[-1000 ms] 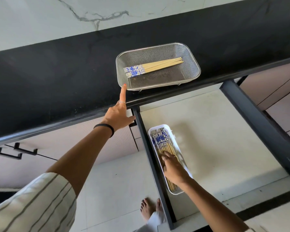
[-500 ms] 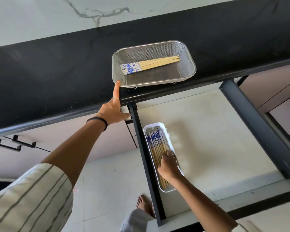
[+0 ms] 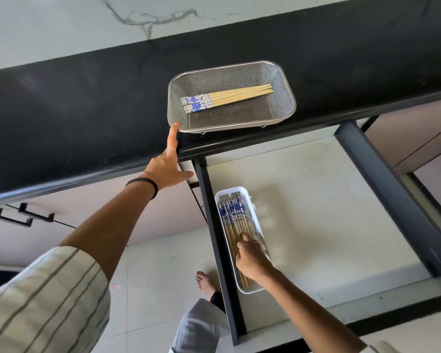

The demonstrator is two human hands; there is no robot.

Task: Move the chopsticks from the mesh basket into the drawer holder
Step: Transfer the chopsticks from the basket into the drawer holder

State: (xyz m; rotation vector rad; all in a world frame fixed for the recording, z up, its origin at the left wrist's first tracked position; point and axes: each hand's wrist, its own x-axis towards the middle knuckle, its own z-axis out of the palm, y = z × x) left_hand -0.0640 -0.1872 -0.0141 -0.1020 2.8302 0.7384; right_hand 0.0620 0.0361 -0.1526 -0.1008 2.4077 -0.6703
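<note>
Chopsticks (image 3: 236, 229) were being settled in the holder (image 3: 255, 200), lower centre, by the right hand's (image 3: 251, 258) curled fingers; the left hand (image 3: 167, 166), forefinger outstretched, touched the basket (image 3: 289, 103); the remaining chopsticks (image 3: 225, 98) must be fetched next.

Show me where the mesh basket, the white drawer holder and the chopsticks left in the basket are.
mesh basket (image 3: 288, 85): head view, right mesh wall.
white drawer holder (image 3: 242, 190): head view, far rim.
chopsticks left in the basket (image 3: 229, 97): head view, middle of the bundle.

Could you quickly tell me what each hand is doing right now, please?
Left hand: open, forefinger touching the silver mesh basket rim.
Right hand: fingers curled on bamboo chopsticks.
</note>
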